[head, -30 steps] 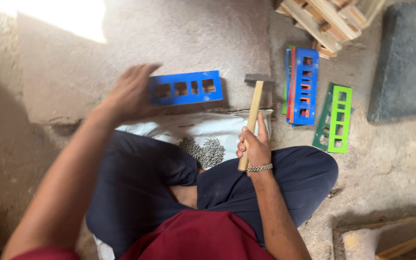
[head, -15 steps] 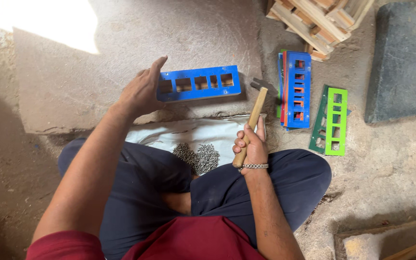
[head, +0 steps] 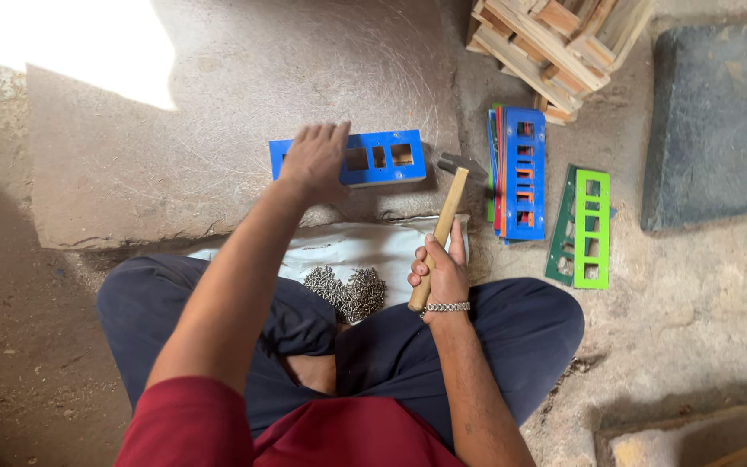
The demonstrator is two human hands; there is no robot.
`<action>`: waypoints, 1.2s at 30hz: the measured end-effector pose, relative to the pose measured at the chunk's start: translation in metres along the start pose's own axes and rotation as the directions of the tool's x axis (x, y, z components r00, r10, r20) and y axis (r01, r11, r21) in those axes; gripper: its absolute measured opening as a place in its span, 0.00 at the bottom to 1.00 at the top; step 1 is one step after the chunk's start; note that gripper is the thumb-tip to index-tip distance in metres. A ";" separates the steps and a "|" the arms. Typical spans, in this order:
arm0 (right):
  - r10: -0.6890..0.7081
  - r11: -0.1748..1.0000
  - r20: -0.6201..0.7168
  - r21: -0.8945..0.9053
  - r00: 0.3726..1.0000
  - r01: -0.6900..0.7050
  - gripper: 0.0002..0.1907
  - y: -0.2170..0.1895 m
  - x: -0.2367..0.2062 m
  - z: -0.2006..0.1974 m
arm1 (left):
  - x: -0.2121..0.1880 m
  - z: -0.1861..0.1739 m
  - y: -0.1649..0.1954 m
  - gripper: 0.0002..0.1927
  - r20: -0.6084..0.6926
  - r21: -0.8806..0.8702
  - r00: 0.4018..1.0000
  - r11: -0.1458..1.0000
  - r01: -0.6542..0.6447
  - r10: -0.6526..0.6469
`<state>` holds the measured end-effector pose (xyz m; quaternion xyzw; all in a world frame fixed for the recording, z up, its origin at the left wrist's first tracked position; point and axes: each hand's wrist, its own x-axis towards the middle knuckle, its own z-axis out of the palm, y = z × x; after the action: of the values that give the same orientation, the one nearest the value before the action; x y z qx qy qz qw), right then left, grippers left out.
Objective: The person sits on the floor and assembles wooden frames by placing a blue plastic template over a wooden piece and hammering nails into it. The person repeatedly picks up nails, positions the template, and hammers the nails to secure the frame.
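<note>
A wide, flat grey stone slab point(head: 218, 130) fills the far left of the scene, sunlit at its far left corner. Far right lies a dark grey rectangular mat point(head: 719, 121), and left of it a heap of pale wooden slats point(head: 555, 35) reaches the far edge. The person sits cross-legged at the near side in dark blue trousers point(head: 494, 337) and a red shirt. Across the lap, against the slab's near edge, lies a white sheet point(head: 365, 246) carrying a small pile of short grey nails point(head: 347, 292).

On the slab's near right part lies a blue flat rectangular wooden frame with square cut-outs point(head: 386, 157), long side running left to right. The left hand point(head: 315, 160) lies flat on the frame's left half, fingers stretched out and together, pressing down and gripping nothing. To the right of the slab a stack of blue and orange slotted frames point(head: 522, 173) lies on the ground, and further right a pair of green slotted frames point(head: 585, 229).

The right hand point(head: 438, 272) has its fingers wrapped fully round the near end of a hammer with a pale wooden handle and dark metal head point(head: 444, 212); the head points far, hanging just right of the blue frame
</note>
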<state>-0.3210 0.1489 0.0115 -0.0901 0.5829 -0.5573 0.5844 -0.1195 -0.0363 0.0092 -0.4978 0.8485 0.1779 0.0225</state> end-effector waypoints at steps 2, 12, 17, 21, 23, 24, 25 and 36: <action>0.004 1.000 -0.006 -0.017 1.000 -0.004 0.40 0.000 0.001 -0.001 | 0.002 0.000 -0.004 0.53 0.024 -0.025 0.999 0.999 0.029 -0.029; -0.476 0.545 0.303 -0.635 0.825 0.547 0.36 0.000 -0.014 0.021 | -0.010 -0.026 -0.073 0.45 -0.045 -0.085 0.981 0.979 0.186 -0.190; -0.662 0.083 0.546 -0.629 0.515 0.773 0.29 -0.041 -0.017 0.056 | -0.010 -0.023 -0.077 0.46 -0.032 -0.094 0.982 0.979 0.183 -0.187; -0.837 -0.178 0.512 -0.590 0.194 0.788 0.27 -0.045 -0.005 0.093 | -0.010 -0.021 -0.081 0.43 -0.074 -0.101 0.983 0.982 0.159 -0.167; -0.713 -0.066 0.461 -0.794 0.528 0.605 0.27 -0.033 0.003 0.107 | -0.010 -0.019 -0.082 0.43 -0.105 -0.115 0.982 0.983 0.143 -0.156; -0.472 0.001 0.329 -0.928 0.818 0.373 0.28 -0.027 0.011 0.114 | -0.010 -0.018 -0.082 0.43 -0.109 -0.118 0.982 0.983 0.143 -0.156; -0.175 -0.024 0.113 -0.994 0.978 0.110 0.30 -0.022 0.015 0.117 | -0.010 -0.017 -0.083 0.43 -0.110 -0.120 0.981 0.982 0.143 -0.157; -0.502 0.434 0.263 -0.747 0.824 0.503 0.38 -0.012 -0.018 0.052 | -0.013 -0.023 -0.081 0.53 -0.031 -0.100 0.990 0.986 0.135 -0.139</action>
<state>-0.2818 0.1293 0.0468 -0.5078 0.7124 -0.3879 0.2900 -0.0406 -0.0690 0.0105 -0.5588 0.8029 0.2077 -0.0055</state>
